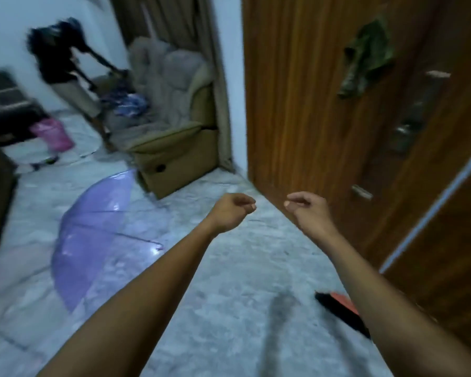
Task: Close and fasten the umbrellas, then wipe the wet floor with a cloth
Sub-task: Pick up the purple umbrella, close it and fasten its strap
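Purple umbrella (93, 235) lay open on floor (242, 268), likely drying; left hand (233, 210) and right hand (306, 209) loosely curled, holding nothing.

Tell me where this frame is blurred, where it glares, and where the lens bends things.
Head view: motion blur smears the far left, worst on the dark figure; glare spots glint on the open purple umbrella; wide-angle distortion tilts the wooden door; the left hand and right hand stay fairly sharp.

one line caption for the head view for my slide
Both empty hands, left hand and right hand, reach forward over a grey floor; an open purple umbrella lies left.
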The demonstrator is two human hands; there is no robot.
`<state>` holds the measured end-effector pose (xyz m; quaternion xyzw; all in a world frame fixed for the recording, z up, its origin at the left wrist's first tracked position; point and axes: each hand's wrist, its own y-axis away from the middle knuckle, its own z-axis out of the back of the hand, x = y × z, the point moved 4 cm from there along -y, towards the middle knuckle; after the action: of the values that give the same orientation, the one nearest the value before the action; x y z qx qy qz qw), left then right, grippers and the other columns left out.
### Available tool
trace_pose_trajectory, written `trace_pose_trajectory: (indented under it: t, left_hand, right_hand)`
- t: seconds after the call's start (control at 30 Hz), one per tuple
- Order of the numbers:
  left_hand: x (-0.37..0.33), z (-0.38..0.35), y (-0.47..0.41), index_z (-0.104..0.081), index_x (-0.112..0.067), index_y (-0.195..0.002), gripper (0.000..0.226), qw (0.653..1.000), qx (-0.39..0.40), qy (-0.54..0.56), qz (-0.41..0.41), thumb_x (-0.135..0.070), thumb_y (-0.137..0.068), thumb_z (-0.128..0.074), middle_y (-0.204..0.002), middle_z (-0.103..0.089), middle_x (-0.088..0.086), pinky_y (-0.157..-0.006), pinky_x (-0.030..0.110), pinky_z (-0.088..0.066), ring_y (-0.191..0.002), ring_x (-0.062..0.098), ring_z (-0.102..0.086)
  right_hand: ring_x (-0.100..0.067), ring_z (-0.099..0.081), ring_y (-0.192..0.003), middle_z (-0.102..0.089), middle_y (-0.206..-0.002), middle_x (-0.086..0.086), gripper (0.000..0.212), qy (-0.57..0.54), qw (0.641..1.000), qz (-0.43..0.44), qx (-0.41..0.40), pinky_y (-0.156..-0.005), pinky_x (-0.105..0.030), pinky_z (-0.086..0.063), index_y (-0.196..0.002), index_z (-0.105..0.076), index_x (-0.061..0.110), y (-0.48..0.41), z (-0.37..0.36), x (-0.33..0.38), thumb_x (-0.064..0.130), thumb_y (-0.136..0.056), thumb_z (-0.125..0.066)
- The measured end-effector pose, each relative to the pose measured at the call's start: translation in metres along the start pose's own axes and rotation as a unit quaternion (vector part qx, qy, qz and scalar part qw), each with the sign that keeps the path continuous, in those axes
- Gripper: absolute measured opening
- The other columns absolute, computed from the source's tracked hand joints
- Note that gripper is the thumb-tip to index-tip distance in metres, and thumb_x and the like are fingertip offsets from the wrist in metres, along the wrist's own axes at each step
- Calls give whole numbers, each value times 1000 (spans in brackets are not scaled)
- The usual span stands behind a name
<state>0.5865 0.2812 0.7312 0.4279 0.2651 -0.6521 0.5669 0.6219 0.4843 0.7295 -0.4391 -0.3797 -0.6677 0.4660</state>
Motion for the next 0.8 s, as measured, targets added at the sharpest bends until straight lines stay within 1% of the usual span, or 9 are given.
trace_pose_trajectory:
  t: [0.07, 0.13, 0.2, 0.27, 0.37, 0.43, 0.5, 0.6, 0.8]
  left_hand:
    - [55, 74, 18, -74, -15, -113, 24, 998, -57, 11, 35, -26, -92, -69, -114, -73, 0, -87, 22, -47, -108, 12, -66]
    - [114, 140, 41, -76, -17, -108, 20, 991, -107, 25, 75, -25, -91, -70, -110, -75, 1, -91, 26, -49, -108, 14, -67]
    - [168, 200, 67, -76, -14, -106, 17, 980, -159, 44, 109, -21, -90, -71, -107, -75, 2, -90, 24, -50, -106, 15, -68]
    - [216, 252, 90, -76, -10, -107, 19, 970, -199, 46, 131, -18, -91, -70, -105, -74, 0, -84, 14, -47, -100, 9, -67]
    - [272, 309, 111, -77, -14, -101, 15, 955, -234, 58, 169, -22, -90, -71, -99, -74, -2, -85, 22, -46, -93, 9, -64]
    - [298, 333, 114, -76, -22, -90, 7, 950, -242, 74, 185, -26, -87, -72, -92, -73, -4, -86, 28, -48, -87, 10, -62]
    - [315, 349, 110, -74, -27, -83, 9, 942, -258, 96, 191, -35, -78, -72, -91, -74, -5, -88, 31, -51, -83, 11, -62]
    - [339, 357, 96, -74, -29, -87, 9, 937, -255, 124, 206, -36, -82, -70, -99, -75, -5, -91, 34, -53, -86, 12, -64]
    - [381, 345, 36, -74, -29, -90, 5, 927, -249, 157, 234, -30, -88, -70, -99, -74, -6, -98, 39, -53, -92, 12, -65]
  right_hand:
    - [-11, -59, -74, -68, -91, -5, 15, 19, 997, 28, 68, -59, -9, -45, -104, -72, 7, -3, -85, 30, 11, -89, -71]
    - [-13, -65, -86, -71, -95, 1, 13, 42, 989, 41, 135, -74, -22, -52, -100, -74, 14, -6, -173, 47, 18, -89, -72]
    - [-14, -66, -92, -71, -98, 4, 11, 54, 977, 36, 202, -79, -31, -51, -100, -74, 19, 1, -261, 62, 23, -90, -71]
    - [-14, -67, -92, -72, -96, 6, 11, 57, 964, 39, 257, -80, -33, -53, -100, -74, 22, 13, -343, 72, 24, -89, -71]
    - [-8, -69, -82, -73, -87, 7, 11, 52, 951, 39, 303, -78, -29, -53, -96, -75, 19, 31, -432, 77, 17, -85, -73]
    - [-4, -66, -75, -72, -83, 8, 8, 53, 943, 28, 326, -75, -24, -49, -93, -74, 19, 37, -469, 75, 16, -86, -74]
    - [-9, -64, -77, -71, -84, 7, 7, 64, 939, 24, 337, -74, -24, -48, -92, -73, 21, 32, -496, 74, 21, -85, -75]
    - [-10, -63, -76, -70, -84, 7, 11, 84, 933, 8, 350, -67, -22, -46, -97, -74, 22, 9, -522, 72, 23, -86, -73]
    - [-9, -59, -74, -66, -82, 8, 7, 99, 921, -10, 376, -69, -23, -44, -95, -73, 21, -60, -571, 57, 21, -88, -72]
